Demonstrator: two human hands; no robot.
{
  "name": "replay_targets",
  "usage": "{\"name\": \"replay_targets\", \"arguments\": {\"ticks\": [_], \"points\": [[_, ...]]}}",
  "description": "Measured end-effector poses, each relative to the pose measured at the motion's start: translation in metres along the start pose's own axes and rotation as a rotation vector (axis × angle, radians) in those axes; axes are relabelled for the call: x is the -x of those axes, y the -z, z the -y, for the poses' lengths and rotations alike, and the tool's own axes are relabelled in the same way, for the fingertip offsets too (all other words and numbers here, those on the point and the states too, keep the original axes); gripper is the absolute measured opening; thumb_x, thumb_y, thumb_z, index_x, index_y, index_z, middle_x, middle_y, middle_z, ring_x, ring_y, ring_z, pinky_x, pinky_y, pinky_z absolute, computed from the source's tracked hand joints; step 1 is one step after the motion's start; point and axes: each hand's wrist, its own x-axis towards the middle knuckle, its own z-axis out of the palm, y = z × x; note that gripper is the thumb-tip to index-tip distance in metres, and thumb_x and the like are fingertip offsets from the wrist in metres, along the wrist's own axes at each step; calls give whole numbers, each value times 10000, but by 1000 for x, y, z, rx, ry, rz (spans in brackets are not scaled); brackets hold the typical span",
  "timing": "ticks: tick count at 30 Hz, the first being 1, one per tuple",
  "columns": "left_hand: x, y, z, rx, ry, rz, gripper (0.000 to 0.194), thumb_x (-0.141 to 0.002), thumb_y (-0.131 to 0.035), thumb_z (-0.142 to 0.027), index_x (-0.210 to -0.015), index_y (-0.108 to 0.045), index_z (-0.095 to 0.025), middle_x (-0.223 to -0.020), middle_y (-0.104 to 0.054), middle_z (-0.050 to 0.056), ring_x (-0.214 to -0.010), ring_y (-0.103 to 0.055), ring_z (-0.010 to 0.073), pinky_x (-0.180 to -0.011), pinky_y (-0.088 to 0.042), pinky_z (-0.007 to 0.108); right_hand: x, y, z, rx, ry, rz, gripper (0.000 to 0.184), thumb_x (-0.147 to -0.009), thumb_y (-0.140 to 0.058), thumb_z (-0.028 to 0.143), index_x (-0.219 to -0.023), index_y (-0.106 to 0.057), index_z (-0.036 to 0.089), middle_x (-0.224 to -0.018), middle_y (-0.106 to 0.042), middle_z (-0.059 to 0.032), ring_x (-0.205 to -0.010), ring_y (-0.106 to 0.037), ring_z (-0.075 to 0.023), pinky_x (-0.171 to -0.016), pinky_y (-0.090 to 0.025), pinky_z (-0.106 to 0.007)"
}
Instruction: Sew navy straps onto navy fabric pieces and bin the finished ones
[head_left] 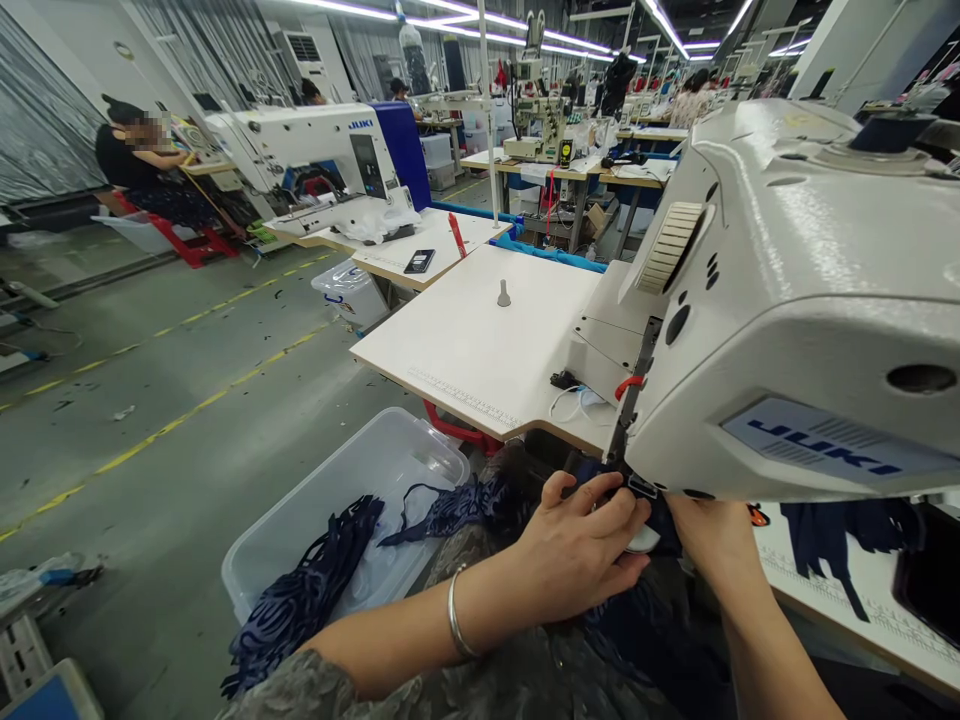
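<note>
At the needle area of a white JUKI sewing machine (817, 400), a piece of navy fabric (664, 525) lies under the machine head. My left hand (581, 550), with a silver bangle at the wrist, has its bent fingers on this fabric, close to the presser foot. A small pale rounded object (643, 541) shows beneath those fingers; I cannot make out what it is. To the right, my right hand (716, 540) reaches to the same fabric, its fingers hidden by the machine head. More navy fabric hangs over my lap.
A clear plastic bin (322, 490) at the left holds a bundle of navy strips (315, 590). More navy strips (840, 535) lie on the right tabletop. A grey peg (504, 293) stands on the white table (450, 350). A phone (419, 261) lies farther off; a person (139, 165) sits far left.
</note>
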Motion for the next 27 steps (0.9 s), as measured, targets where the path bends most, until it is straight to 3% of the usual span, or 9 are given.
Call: {"name": "replay_targets", "arguments": {"ticks": [12,16,20,22,24,27], "points": [[2,1,1,-74,10,-5,418,-963,-483,-467,-1254,-577,-183,-1156,-622,49,-1227,-490,236,-928,-302,344,2,2,2,-64,-75,17,241,-754,-603,381,-928,-697,244,-877,-743,-56,-1022,-632,-316,-948,-449,-448],[2,7,3,-60,13,10,448,-977,-448,-503,-1241,-577,-165,-1164,-623,59,-1206,-498,226,-907,-313,346,13,2,0,-181,-232,38,289,-750,-647,393,-978,-690,220,-930,-734,-62,-1073,-605,-307,-980,-425,-439],[2,9,3,-22,20,6,412,-1002,-417,-461,-1249,-561,-165,-1164,-631,52,-1222,-492,204,-914,-311,341,31,-3,-18,-299,-372,-97,343,-769,-664,411,-1040,-657,200,-1042,-701,-62,-1132,-564,-275,-1038,-364,-428],[1,9,2,-5,18,11,396,-1008,-406,-437,-1253,-557,-165,-1167,-633,54,-1225,-493,197,-921,-311,341,40,-7,-32,-314,-425,-115,343,-793,-646,450,-1021,-648,193,-1008,-697,-52,-1049,-597,-257,-981,-411,-411],[1,8,1,-3,13,22,392,-1005,-412,-424,-1265,-549,-164,-1176,-633,59,-1232,-492,198,-925,-313,342,51,-12,-48,-304,-462,-84,329,-812,-628,484,-954,-646,189,-880,-695,-29,-872,-634,-229,-839,-485,-371],[0,7,-1,1,11,38,389,-999,-430,-412,-1285,-537,-172,-1190,-631,58,-1242,-487,200,-934,-312,343,65,-24,-68,-295,-455,-60,332,-803,-631,517,-840,-641,187,-723,-660,8,-697,-625,-196,-658,-510,-313]]}}
